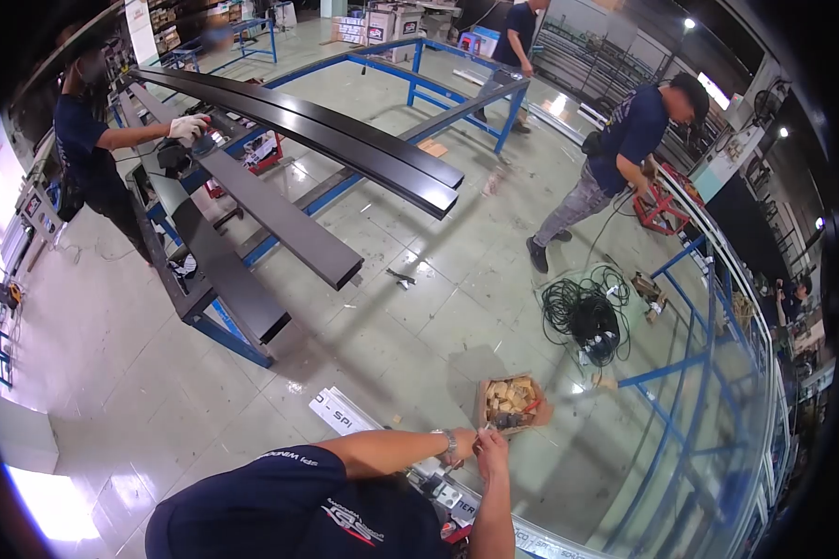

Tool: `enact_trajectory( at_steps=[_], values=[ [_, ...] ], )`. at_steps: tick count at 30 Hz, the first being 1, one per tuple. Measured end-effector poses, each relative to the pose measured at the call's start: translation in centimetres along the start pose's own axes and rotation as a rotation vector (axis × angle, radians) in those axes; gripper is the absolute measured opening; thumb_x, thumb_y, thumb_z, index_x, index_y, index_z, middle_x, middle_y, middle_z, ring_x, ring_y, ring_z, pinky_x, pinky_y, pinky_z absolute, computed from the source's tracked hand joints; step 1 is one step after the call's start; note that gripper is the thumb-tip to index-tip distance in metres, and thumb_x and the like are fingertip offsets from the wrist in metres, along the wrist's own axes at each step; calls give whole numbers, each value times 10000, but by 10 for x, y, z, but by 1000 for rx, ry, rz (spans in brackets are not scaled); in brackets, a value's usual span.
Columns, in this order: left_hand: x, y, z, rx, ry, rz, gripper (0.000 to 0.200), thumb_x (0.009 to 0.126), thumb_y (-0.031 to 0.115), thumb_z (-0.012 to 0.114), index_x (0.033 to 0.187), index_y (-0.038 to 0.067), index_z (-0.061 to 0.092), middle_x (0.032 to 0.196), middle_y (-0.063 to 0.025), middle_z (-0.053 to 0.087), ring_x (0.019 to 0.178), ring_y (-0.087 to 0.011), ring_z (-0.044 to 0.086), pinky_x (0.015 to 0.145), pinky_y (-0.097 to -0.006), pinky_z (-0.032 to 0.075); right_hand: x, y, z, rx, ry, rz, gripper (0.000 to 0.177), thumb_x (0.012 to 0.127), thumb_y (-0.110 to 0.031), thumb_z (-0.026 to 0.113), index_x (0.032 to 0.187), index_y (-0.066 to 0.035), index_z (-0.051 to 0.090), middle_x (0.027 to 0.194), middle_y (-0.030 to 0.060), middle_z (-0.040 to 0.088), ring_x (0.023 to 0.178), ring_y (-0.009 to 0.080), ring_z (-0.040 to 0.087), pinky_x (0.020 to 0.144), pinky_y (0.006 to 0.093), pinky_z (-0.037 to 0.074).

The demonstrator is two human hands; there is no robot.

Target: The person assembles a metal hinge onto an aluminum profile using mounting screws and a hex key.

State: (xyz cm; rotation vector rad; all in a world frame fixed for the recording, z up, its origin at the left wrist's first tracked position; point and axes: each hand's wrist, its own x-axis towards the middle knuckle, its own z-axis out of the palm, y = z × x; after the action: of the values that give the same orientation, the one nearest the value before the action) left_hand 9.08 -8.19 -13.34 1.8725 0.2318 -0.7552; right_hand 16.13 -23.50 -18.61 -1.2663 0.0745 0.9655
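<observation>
My left hand [456, 446], with a watch on its wrist, meets my right hand [492, 451] above a white profile [340, 415] at the bottom centre. The fingers of both hands are closed around something small that I cannot make out. Just beyond them an open cardboard box [484, 402] holds several small tan blocks [513, 393] and something red. Beneath my hands, a metal fitting [446, 495] rests on the profile.
Long dark profiles [345, 154] lie across a blue frame [228, 343] at the left, beside a gloved person [84, 140]. Two people stand at the upper right. A coiled black cable [592, 317] is on the floor; blue racks [667, 373] line the right.
</observation>
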Motion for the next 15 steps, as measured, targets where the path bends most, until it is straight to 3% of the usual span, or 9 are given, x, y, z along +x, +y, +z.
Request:
enact_trajectory(
  at_steps=[2, 4, 7, 12, 15],
  values=[
    [20, -17, 13, -36, 22, -22, 218, 905, 57, 488, 991, -2, 679, 709, -149, 708, 564, -249, 700, 438, -345, 543, -15, -19, 23, 133, 88, 21, 75, 931, -122, 666, 934, -49, 651, 828, 49, 646, 767, 169, 618, 731, 324, 492],
    [35, -26, 18, -93, -34, -88, 294, 846, 67, 519, 1073, -49, 665, 781, -141, 734, 615, -232, 720, 502, -357, 572, -14, -21, 35, 196, 90, 50, 90, 934, -134, 663, 966, -51, 654, 845, 42, 646, 788, 167, 617, 738, 330, 491],
    [15, -12, 8, -74, -58, -105, 220, 831, 68, 545, 941, -30, 709, 766, -136, 730, 605, -231, 717, 486, -353, 569, -1, -9, 10, 141, 21, 55, 148, 943, -171, 657, 1030, -52, 644, 869, 33, 647, 814, 164, 613, 748, 350, 488],
    [64, -44, 35, -10, 212, -26, 179, 838, 67, 567, 856, -19, 723, 757, -147, 726, 619, -235, 722, 496, -360, 573, 24, 11, -19, 20, -6, 1, 180, 954, -205, 649, 1065, -65, 627, 878, 32, 646, 826, 167, 601, 759, 376, 477],
    [20, -10, 18, -104, 249, -50, 175, 852, 49, 554, 889, -25, 708, 756, -159, 724, 631, -249, 726, 501, -368, 578, 1, -14, 24, 54, 296, 33, 122, 943, -189, 667, 977, -76, 636, 865, 36, 650, 816, 164, 596, 750, 355, 471]
  ],
)
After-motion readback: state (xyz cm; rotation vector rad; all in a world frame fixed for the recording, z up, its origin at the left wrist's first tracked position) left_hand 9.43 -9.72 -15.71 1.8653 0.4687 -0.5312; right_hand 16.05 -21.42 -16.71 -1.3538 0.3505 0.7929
